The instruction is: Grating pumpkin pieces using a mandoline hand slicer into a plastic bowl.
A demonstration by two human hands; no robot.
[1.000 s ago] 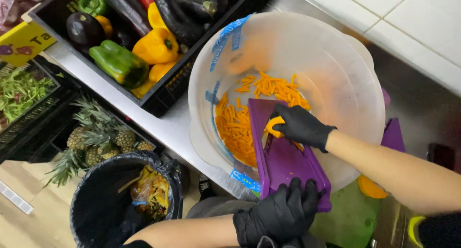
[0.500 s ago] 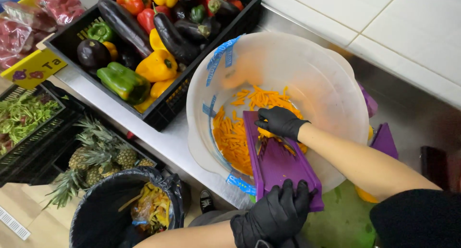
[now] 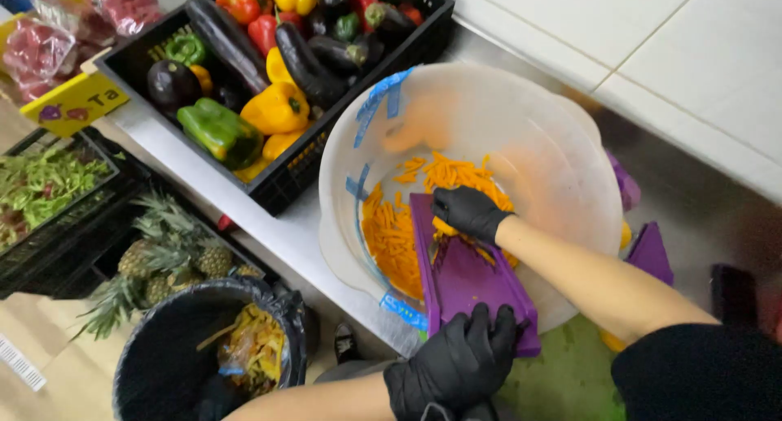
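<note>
Slicer (image 3: 472, 278), purple and slanted, rested low and centre in the frame, its upper end inside a large translucent bowl (image 3: 562, 144). Nearest the camera, the left hand (image 3: 456, 364), in a black glove, gripped the slicer's lower edge with fingers curled over it. Just above, the gloved right hand (image 3: 467, 212) pinched an orange piece (image 3: 444, 225) against the slicer's face. Orange shreds (image 3: 399, 234) lay heaped in the bowl's bottom, left of the slicer. At lower left stood a black bin (image 3: 163, 331) holding scraps, pineapples (image 3: 171, 250) just above it. Farther off, at upper left, a black crate (image 3: 285, 181) held peppers and aubergines on the steel counter (image 3: 269, 225).
</note>
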